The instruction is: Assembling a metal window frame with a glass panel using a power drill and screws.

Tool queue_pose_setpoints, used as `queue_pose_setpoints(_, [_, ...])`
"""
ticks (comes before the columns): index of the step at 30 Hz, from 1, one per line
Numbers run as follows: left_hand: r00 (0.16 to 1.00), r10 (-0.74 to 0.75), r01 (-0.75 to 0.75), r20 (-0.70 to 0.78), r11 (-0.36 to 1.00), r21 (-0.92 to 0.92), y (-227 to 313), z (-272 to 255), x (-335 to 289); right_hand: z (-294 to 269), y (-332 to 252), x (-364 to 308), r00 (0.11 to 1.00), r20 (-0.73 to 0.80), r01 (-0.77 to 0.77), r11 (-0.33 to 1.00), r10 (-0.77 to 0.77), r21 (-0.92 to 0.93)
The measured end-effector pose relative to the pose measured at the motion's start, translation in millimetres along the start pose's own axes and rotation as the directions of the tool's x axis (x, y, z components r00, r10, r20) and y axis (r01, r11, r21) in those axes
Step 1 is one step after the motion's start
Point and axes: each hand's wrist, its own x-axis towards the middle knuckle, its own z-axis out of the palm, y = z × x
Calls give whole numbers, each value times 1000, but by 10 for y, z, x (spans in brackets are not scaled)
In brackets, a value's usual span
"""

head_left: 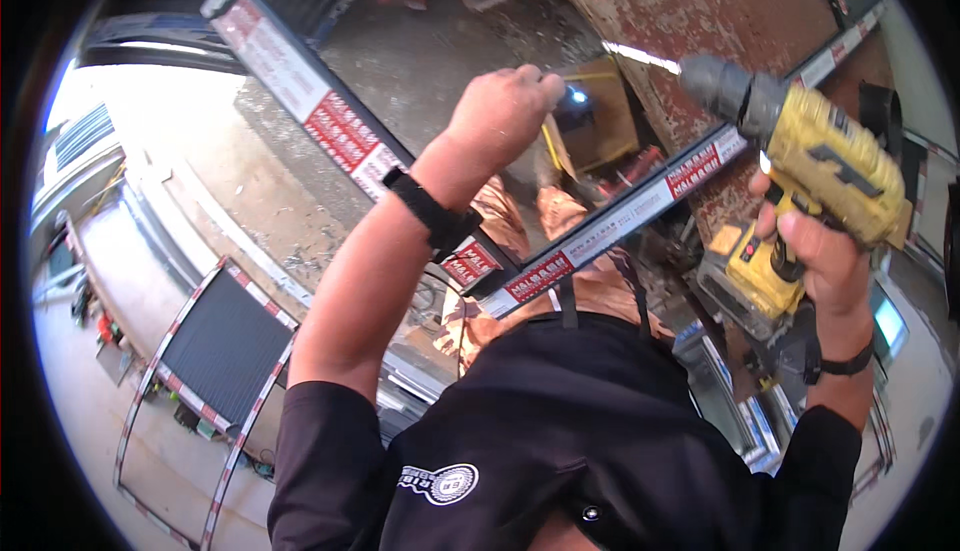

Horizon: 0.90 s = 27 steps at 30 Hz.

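Note:
My right hand [828, 256] is wrapped round the grip of a yellow and black cordless drill [835, 156]. The drill lies on its side in the air, its long bit [642, 57] aimed to the left. My left hand [505, 111] is raised with its fingers curled together; whatever they may hold is hidden. Below both hands, a dark metal frame [620, 216] with red and white protective film crosses in front of my body. Its corner [480, 269] is close to my waist, and one side runs to the far left beneath my left forearm.
A rusty, paint-worn metal surface [690, 1] lies at the far right. Beyond the frame, a brown box [600, 116] stands on the littered floor. At left, another taped frame holds a dark ribbed panel [225, 341]. Several profiles [735, 401] lie low at right.

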Motion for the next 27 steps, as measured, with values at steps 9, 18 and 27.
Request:
queue_pose_setpoints(9, [872, -485, 389, -61, 764, -516, 103, -617, -326, 247, 284, -796, 999, -24, -25, 993, 28, 116])
queue_pose_setpoints(18, [836, -522, 111, 168, -140, -984, -532, -1468, -1604, 2006, -23, -1011, 999, -15, -39, 958, 45, 285])
queue_pose_setpoints(27, [904, -390, 8, 173, -389, -921, -981, -2509, -1826, 2903, -402, -1150, 980, 61, 185, 980, -190, 71])
